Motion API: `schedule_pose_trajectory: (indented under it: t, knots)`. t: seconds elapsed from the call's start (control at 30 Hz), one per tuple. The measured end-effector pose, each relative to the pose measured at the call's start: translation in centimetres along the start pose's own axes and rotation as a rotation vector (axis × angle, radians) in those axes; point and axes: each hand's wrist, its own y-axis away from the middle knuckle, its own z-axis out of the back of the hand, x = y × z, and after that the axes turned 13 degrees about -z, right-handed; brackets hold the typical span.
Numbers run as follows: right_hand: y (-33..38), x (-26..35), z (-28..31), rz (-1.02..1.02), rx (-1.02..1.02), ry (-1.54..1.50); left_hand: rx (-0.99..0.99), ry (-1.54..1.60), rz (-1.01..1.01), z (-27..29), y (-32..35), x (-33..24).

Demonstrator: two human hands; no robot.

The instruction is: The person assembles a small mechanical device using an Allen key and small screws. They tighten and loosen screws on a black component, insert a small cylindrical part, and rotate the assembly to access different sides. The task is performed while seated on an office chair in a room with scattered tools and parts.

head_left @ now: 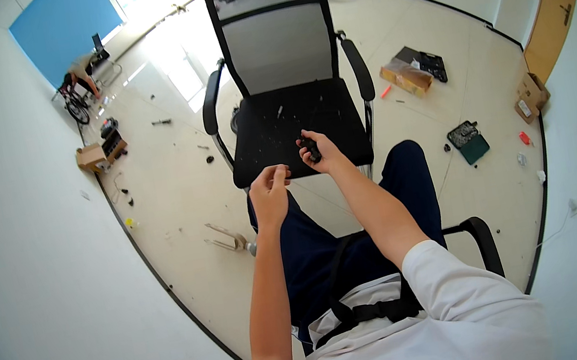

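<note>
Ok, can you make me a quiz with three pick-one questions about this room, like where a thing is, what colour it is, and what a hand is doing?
1. Where is the office chair?
A. Right in front of the person's knees
B. Upside down by the blue wall
C. On top of a table

2. What colour is the chair's seat?
A. Red
B. Black
C. Yellow

3. What is the right hand doing?
A. Lying flat on the floor
B. Hidden behind the person's back
C. Holding a small dark part

Answers:
1. A, the chair stands upright just past the knees, facing the person.
2. B, the seat is black, with a grey mesh back above it.
3. C, the fingers are curled round the small dark part over the seat's front edge, while the left hand is beside it with fingertips pinched together.
</note>
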Motion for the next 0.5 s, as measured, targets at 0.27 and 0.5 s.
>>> schedule_pose_trajectory:
  t: [0.27, 0.5]
  knots:
    - [-1.3, 2.1, 8.2, -0.007, -0.325, -0.085, 0.22, -0.144, 0.12, -2.6, 3.1, 4.7]
    - [-2.6, 10.6, -3.8, -0.042, -0.255, 0.008, 0.162, -0.063, 0.198, -2.6, 3.0, 6.1]
